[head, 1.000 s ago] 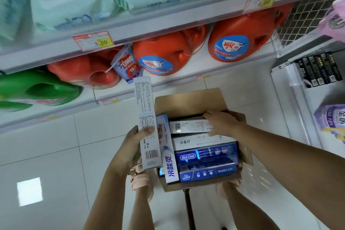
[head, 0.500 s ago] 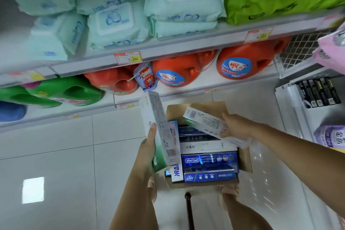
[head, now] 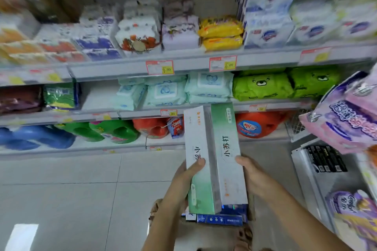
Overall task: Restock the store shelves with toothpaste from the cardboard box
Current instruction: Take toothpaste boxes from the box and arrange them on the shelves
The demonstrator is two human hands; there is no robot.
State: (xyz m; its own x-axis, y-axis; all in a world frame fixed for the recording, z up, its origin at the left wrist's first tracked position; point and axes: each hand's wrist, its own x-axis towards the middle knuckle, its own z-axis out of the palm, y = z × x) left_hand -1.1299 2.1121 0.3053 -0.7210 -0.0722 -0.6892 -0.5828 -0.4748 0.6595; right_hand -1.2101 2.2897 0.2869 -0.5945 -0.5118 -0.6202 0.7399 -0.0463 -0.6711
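Change since earlier: your right hand (head: 256, 176) has brought its carton up from a slant over the box and set it beside the one in your left hand (head: 182, 182). Your view has lifted to take in the higher shelves.
Left fingers: thumb (head: 199, 164) lies across the front of the left carton (head: 197, 140). The other fingers are wrapped behind, out of sight, gripping its lower half.
Right fingers: thumb (head: 241, 160) presses on the outer edge of the right carton (head: 225, 128). The remaining fingers are hidden behind, and this hand holds that carton only.
Cartons: touching along their long sides, with long axes running up and away from you toward the shelving, leaning slightly left. Their green ends face opposite ways.
Remaining stock: blue cartons (head: 220, 219) lie flat directly below your hands. The cardboard box around them cannot be made out.
Shelves: the shelf rail (head: 122, 71) and those below it carry tissue packs (head: 140, 32), wet wipes (head: 163, 91) and detergent jugs (head: 257, 126). No toothpaste bay is identifiable in view.
Key relation: both cartons are already in your grip, near ends toward you and far ends leading. Neither hand is clearly nearer the shelving.
Judgement: the destination is not yet located. You will probably need to find the bay first, and reversing one carton would align the printed faces.
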